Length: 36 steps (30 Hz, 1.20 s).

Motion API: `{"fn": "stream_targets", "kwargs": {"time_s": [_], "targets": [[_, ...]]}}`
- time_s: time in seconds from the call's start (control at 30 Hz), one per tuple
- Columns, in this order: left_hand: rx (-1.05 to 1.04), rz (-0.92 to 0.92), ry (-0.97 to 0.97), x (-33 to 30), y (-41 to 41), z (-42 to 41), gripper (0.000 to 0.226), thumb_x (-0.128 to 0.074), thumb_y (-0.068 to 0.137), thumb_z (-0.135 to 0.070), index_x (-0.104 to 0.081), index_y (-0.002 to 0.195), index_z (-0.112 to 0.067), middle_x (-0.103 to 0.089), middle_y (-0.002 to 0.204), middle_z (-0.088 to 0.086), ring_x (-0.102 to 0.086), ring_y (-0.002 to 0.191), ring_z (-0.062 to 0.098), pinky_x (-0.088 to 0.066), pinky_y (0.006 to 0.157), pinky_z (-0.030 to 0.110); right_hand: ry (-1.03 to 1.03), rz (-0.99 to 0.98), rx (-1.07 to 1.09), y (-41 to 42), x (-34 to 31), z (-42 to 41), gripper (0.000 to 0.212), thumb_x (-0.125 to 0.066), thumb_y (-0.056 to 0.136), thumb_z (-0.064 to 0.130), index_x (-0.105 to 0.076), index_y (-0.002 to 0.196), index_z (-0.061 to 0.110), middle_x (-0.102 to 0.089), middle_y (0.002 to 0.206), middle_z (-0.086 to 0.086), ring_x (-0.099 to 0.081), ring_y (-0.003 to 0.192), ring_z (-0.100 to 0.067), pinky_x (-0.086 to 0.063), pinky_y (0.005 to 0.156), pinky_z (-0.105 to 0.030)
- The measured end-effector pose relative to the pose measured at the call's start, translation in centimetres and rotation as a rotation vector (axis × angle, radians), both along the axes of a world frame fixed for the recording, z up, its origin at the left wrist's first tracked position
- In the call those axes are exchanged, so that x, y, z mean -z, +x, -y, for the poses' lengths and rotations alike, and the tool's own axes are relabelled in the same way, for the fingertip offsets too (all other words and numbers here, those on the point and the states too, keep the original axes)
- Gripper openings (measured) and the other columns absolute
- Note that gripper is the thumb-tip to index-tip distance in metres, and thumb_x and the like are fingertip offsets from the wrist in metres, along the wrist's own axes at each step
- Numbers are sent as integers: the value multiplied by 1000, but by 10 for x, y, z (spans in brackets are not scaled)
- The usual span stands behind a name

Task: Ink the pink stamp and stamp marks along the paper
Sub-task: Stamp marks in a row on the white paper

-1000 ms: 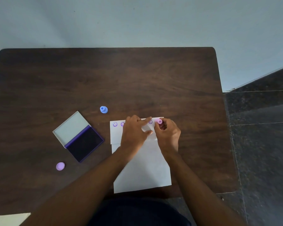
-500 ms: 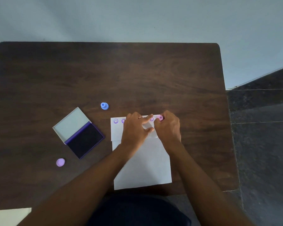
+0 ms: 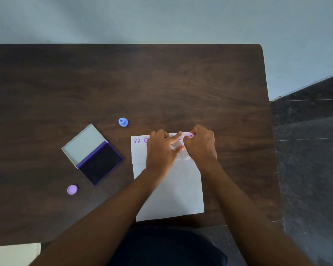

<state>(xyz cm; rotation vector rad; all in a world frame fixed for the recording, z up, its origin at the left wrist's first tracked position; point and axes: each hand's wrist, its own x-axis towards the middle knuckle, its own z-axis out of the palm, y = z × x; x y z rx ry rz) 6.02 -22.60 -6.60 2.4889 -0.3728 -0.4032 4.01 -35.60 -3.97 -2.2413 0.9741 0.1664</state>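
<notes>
A white paper (image 3: 169, 191) lies on the dark wooden table (image 3: 123, 83) in front of me, its top part folded over. Purple smiley marks (image 3: 137, 140) run along its top edge. My right hand (image 3: 201, 145) pinches the small pink stamp (image 3: 191, 135) and holds it down at the paper's top right corner. My left hand (image 3: 161, 148) rests flat on the paper just left of it, fingers spread, covering some of the marks. The open ink pad (image 3: 101, 163), dark purple with its pale lid folded back, sits to the left of the paper.
A blue stamp (image 3: 123, 122) stands behind the ink pad, left of the paper's top. A purple round stamp (image 3: 72, 189) lies at the front left. The table's right edge (image 3: 267, 131) borders a dark tiled floor. A pale object shows at the bottom left corner.
The pink stamp has shifted slightly right along the top edge, to the paper's corner. My left hand stays pressed on the paper. The camera view has tilted a little.
</notes>
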Motion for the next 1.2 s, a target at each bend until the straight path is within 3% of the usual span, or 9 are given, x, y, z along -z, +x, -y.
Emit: {"fn": "stream_targets", "kwargs": {"time_s": [0.3, 0.57, 0.67, 0.83, 0.97, 1.1, 1.2], "targets": [[-14, -14, 20, -1, 1, 3, 49, -74, 77, -45, -64, 123, -32, -62, 97, 0, -50, 93, 16, -52, 77, 34, -6, 5, 23, -1, 4, -3, 10, -62, 83, 13, -59, 75, 7, -63, 74, -5, -59, 67, -18, -50, 55, -29], [-5, -28, 11, -9, 0, 4, 42, -74, 80, -37, -66, 121, -34, -60, 99, 3, -50, 97, 23, -46, 81, 37, -61, 266, 56, -32, 7, -11, 19, -63, 85, 12, -59, 68, 5, -62, 64, -6, -56, 58, -21, -47, 55, -35], [-14, -38, -7, -7, -1, 4, 44, -72, 80, -39, -65, 123, -34, -58, 98, 2, -48, 97, 22, -42, 82, 35, -58, 339, 191, -54, 5, -18, 21, -64, 87, 24, -61, 67, 15, -62, 61, 3, -56, 57, -15, -43, 51, -27], [-95, -65, -33, -6, -8, 7, 47, -74, 80, -40, -63, 125, -32, -61, 105, -1, -48, 99, 16, -35, 83, 24, -39, 397, 162, -72, 0, -31, 16, -64, 88, 22, -67, 73, 17, -62, 64, 6, -57, 59, -12, -39, 51, -13], [-101, -68, -57, -8, -10, 4, 47, -74, 82, -37, -62, 127, -32, -66, 108, 0, -52, 99, 18, -42, 86, 28, -57, 413, 107, -74, -1, -32, 13, -68, 87, 17, -71, 77, 9, -63, 64, -1, -56, 55, -13, -42, 49, -16], [-132, -82, -113, -15, -10, 0, 44, -73, 82, -37, -64, 124, -30, -70, 109, 1, -57, 96, 17, -50, 84, 33, -79, 409, 80, -72, -4, -30, 10, -70, 85, 15, -72, 82, 6, -66, 68, -2, -55, 55, -4, -37, 52, -4], [-177, -92, -177, -23, -11, -4, 40, -74, 81, -37, -68, 119, -26, -73, 103, 0, -57, 90, 10, -48, 87, 28, -74, 413, 68, -72, -3, -31, 11, -72, 84, 17, -73, 87, 7, -69, 74, -1, -58, 59, -3, -40, 55, -1]]}}
